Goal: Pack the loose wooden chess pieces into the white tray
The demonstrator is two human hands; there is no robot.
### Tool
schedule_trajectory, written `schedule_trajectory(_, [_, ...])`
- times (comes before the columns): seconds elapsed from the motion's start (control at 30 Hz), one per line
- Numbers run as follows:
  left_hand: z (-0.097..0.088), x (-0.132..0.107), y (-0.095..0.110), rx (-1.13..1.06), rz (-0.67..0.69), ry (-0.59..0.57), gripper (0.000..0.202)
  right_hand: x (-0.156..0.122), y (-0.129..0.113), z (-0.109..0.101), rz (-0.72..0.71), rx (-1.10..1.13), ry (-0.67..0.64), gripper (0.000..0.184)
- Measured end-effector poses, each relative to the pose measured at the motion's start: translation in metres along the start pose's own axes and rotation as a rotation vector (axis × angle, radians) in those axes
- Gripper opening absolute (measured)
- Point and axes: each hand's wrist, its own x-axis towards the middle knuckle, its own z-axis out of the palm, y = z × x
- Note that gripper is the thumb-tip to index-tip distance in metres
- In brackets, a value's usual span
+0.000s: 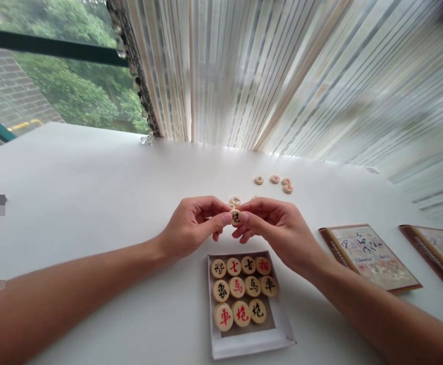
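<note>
Both my hands meet above the white table, pinching one round wooden chess piece [235,217] with a black character between their fingertips. My left hand [191,226] grips it from the left with thumb and forefinger; my right hand [272,225] grips it from the right. Just below the hands lies a shallow white box tray [250,342] holding several wooden discs [240,286] with red or black characters, laid in rows. Another loose disc [235,201] sits on the table just behind my fingers.
Several loose discs [274,182] lie farther back on the white table [92,203]. Two box lids or boards with printed art, one [371,257] and another [438,253], rest at the right. Striped curtains and a window stand behind the table.
</note>
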Motion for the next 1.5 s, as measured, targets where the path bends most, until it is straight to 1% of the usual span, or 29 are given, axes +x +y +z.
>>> schedule_trajectory(0.27, [0.0019, -0.0008, 0.0001, 0.006, 0.027, 0.042, 0.011, -0.0005, 0.0005, -0.0004, -0.065, -0.018, 0.038, 0.029])
schedule_trajectory(0.47, [0.0019, -0.0015, 0.0017, 0.033, 0.066, 0.044, 0.009, -0.0025, 0.0016, 0.0035, -0.091, -0.003, 0.062, 0.028])
schedule_trajectory(0.67, [0.0039, -0.0020, 0.0008, 0.058, 0.118, 0.053, 0.012, -0.0016, 0.0041, 0.0044, -0.123, 0.048, 0.098, 0.029])
schedule_trajectory(0.77, [0.0036, -0.0021, 0.0014, 0.047, 0.128, 0.039, 0.007, -0.0017, 0.0054, 0.0039, -0.122, 0.063, 0.088, 0.025])
schedule_trajectory(0.87, [0.0026, -0.0017, 0.0014, 0.035, 0.119, 0.029, 0.006, -0.0016, 0.0063, 0.0032, -0.099, 0.079, 0.069, 0.019])
schedule_trajectory(1.0, [0.0022, -0.0011, -0.0003, 0.003, 0.098, 0.039, 0.010, -0.0005, 0.0055, 0.0022, -0.019, 0.151, 0.071, 0.017])
schedule_trajectory(1.2, [0.0027, -0.0019, -0.0037, -0.107, 0.062, 0.049, 0.026, 0.0003, 0.0003, 0.0023, 0.100, 0.263, 0.066, 0.019])
schedule_trajectory(1.33, [0.0023, -0.0012, -0.0041, -0.127, 0.071, 0.040, 0.024, -0.0001, -0.0010, 0.0033, 0.139, 0.294, 0.049, 0.022])
schedule_trajectory(1.5, [0.0025, -0.0010, -0.0022, -0.146, 0.074, 0.032, 0.019, 0.0000, 0.0008, 0.0028, 0.138, 0.225, 0.078, 0.028])
